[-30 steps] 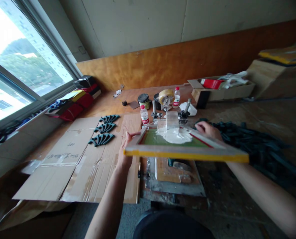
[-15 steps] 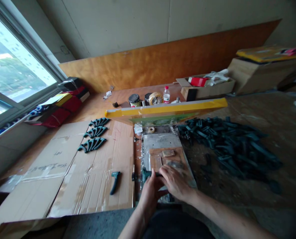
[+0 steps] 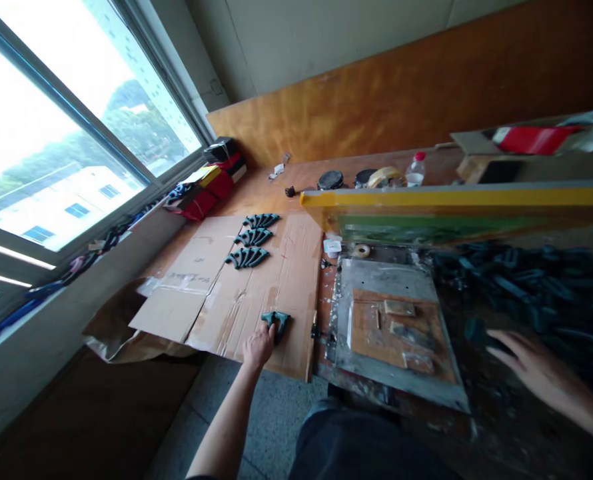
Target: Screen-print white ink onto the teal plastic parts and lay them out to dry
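My left hand (image 3: 259, 345) is closed on a dark green curved handle (image 3: 268, 318) with a wide head, at the cardboard sheet (image 3: 296, 293). Beside it, almost touching, lies a second handle (image 3: 282, 325) of the same kind. On the right, my right hand (image 3: 529, 363), smeared by motion, has its thumb and fingers around another dark green handle (image 3: 475, 331), whose head sticks out to the left. A heap of dark green handles (image 3: 521, 283) lies just beyond that hand. Three fanned rows of handles (image 3: 247, 257) rest farther up the cardboard.
Between my hands stands a grey metal plate (image 3: 391, 277) with a brown board (image 3: 366, 333) and small blocks on it. A yellow-edged frame (image 3: 426, 198) rises tilted behind. Beyond are a tape roll (image 3: 384, 177), a dark-lidded jar (image 3: 330, 179) and a red-capped bottle (image 3: 416, 170).
Both hands were together over the board around one handle. My left hand has moved left to the cardboard with a handle; my right hand has moved right to the heap. The view has turned left.
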`<state>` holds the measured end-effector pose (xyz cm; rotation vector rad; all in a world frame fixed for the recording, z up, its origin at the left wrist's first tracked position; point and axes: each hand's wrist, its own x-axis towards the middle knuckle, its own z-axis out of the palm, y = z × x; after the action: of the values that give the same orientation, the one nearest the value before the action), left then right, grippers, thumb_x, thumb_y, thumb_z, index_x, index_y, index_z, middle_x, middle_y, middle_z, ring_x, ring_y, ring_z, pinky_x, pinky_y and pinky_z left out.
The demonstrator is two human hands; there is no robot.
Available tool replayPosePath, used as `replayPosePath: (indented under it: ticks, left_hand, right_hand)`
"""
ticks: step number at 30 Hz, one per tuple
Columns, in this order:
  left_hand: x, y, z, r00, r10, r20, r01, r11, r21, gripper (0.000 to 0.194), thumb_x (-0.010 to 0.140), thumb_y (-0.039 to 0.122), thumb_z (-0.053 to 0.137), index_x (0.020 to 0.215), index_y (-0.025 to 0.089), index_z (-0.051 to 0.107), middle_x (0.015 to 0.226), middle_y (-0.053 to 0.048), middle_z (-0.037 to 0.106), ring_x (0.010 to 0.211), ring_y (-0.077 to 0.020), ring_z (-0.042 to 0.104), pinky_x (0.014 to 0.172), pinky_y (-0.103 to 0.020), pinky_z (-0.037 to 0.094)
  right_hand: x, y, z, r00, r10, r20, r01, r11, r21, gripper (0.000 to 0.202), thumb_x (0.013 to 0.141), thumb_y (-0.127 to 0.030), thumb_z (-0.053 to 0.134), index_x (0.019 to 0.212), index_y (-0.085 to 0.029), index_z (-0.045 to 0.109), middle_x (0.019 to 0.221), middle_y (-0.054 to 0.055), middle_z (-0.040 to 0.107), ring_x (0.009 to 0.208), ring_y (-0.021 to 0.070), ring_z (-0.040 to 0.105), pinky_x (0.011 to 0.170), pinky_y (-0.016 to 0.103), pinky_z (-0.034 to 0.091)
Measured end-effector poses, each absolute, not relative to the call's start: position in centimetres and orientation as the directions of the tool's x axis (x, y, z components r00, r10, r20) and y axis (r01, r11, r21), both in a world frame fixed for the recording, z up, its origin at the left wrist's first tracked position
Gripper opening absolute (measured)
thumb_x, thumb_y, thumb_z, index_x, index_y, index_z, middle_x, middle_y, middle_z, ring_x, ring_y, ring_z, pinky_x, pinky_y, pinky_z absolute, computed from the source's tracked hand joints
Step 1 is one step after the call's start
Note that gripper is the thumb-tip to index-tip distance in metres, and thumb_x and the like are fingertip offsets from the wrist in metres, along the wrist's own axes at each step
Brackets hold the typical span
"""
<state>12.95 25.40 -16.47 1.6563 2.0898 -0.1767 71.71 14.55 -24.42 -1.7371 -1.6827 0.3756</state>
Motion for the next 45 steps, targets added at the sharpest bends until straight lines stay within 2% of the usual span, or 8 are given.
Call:
replayPosePath:
  ticks: [4,9,16,26,30,33,39,45]
  left_hand:
    - [13.7,27.6,-14.6,-0.175,0.908,-0.381,0.927,0.283,0.248,0.039,0.09,0.042,0.047,0.081,0.011,0.069,0.079,-0.02,0.067,0.091,-0.0389,0.066,0.087,-0.058,0.041]
    - [20.4,34.4,-7.8,0.003,0.979,-0.205,0.771,0.128,0.624,0.065,0.093,0.062,0.024,0.119,0.017,0.062,0.081,-0.009,0.067,0.074,-0.0201,0.064,0.072,-0.03,0.048]
    - [30.2,36.8,1.9,0.185,0.976,0.114,-0.109,-0.095,0.99,0.071,0.088,0.072,0.028,0.1,0.014,0.067,0.059,-0.001,0.056,0.047,-0.0095,0.045,0.047,-0.021,0.036]
    - [23.9,25.8,-10.9,0.232,0.906,-0.353,0.335,0.266,0.904,0.066,0.081,0.061,0.056,0.13,0.016,0.059,0.067,0.001,0.059,0.06,-0.0132,0.052,0.056,-0.022,0.039]
    - [24.3,25.7,-15.2,0.208,0.892,-0.4,0.523,0.244,0.816,0.066,0.084,0.048,0.055,0.144,0.021,0.043,0.073,0.002,0.061,0.067,-0.0139,0.056,0.061,-0.022,0.041]
    - [24.3,26.2,-15.9,0.237,0.881,-0.411,0.584,0.209,0.784,0.062,0.087,0.044,0.048,0.144,0.021,0.041,0.078,0.001,0.063,0.071,-0.0148,0.057,0.065,-0.024,0.041]
    - [23.9,26.0,-16.4,0.231,0.89,-0.393,0.562,0.208,0.8,0.06,0.087,0.047,0.047,0.141,0.02,0.046,0.083,-0.002,0.064,0.075,-0.0169,0.059,0.07,-0.026,0.043]
    - [23.9,25.9,-16.8,0.214,0.904,-0.371,0.485,0.231,0.843,0.061,0.085,0.049,0.052,0.138,0.018,0.049,0.076,-0.001,0.063,0.072,-0.0159,0.058,0.066,-0.025,0.043]
  right_hand:
    - [61.9,18.4,-18.8,0.105,0.983,0.153,0.763,0.019,-0.646,0.046,0.087,-0.063,0.048,0.114,-0.026,0.057,0.1,0.012,0.066,0.09,0.0298,0.066,0.077,0.044,0.055]
    - [55.3,21.5,-15.6,-0.24,0.961,0.134,0.858,0.275,-0.433,0.035,0.096,-0.023,0.037,0.118,-0.027,0.064,0.095,0.005,0.064,0.085,0.018,0.064,0.072,0.028,0.053]
    - [55.2,21.7,-15.5,-0.391,0.916,0.093,0.915,0.397,-0.068,0.06,0.082,-0.001,0.043,0.128,-0.035,0.061,0.1,0.008,0.065,0.095,0.0232,0.061,0.078,0.034,0.053]
    - [63.3,24.7,-11.8,0.05,0.965,0.258,0.937,0.044,-0.346,0.042,0.093,-0.043,0.045,0.119,-0.016,0.064,0.1,0.01,0.066,0.083,0.0228,0.065,0.073,0.033,0.055]
    - [58.2,28.1,-9.7,-0.117,0.955,0.272,0.954,0.184,-0.236,0.044,0.079,-0.031,0.07,0.118,-0.016,0.058,0.118,0.013,0.057,0.108,0.0284,0.055,0.093,0.039,0.048]
    - [54.7,27.5,-10.4,-0.259,0.961,0.093,0.944,0.272,-0.185,0.011,0.08,-0.014,0.061,0.091,-0.017,0.06,0.094,0.009,0.062,0.094,0.0249,0.057,0.083,0.035,0.048]
    - [56.0,22.5,-10.1,-0.601,0.798,0.039,0.751,0.581,-0.315,0.028,0.071,0.003,0.044,0.083,-0.018,0.06,0.084,0.005,0.063,0.083,0.0192,0.055,0.075,0.029,0.042]
    - [55.5,22.6,-10.0,-0.52,0.829,0.208,0.796,0.558,-0.233,0.027,0.072,0.0,0.046,0.079,-0.018,0.064,0.08,0.006,0.064,0.086,0.0214,0.054,0.077,0.034,0.041]
